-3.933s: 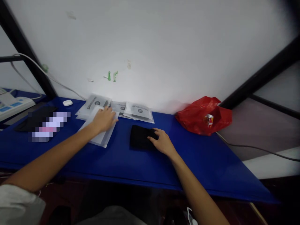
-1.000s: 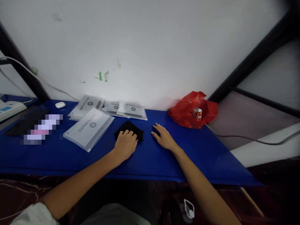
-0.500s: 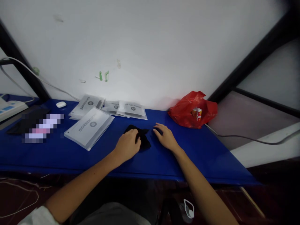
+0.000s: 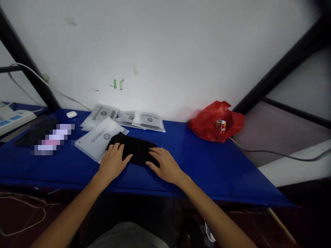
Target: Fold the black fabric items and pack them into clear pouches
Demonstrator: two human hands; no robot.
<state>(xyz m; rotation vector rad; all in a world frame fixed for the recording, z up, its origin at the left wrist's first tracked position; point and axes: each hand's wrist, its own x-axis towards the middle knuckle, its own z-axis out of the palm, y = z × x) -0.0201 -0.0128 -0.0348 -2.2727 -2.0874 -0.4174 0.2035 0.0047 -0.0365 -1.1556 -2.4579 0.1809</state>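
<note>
A piece of black cloth lies stretched sideways on the blue table, its exact kind not clear to me. My left hand rests on its left end with fingers spread. On the right end lies my right hand, fingers extended and thumb apart. Just behind my left hand, a frosted zip bag with ROCKBROS lettering is partly covered by the cloth's left end.
More printed zip bags lie along the wall. A red plastic bag holding a shiny wrapper stands at the right. At the left are a white case, a phone with a blurred screen and a power strip.
The black cloth has gone from bunched under my left hand to spread out wide. My left hand has moved left, and my right hand has come left onto the cloth.
</note>
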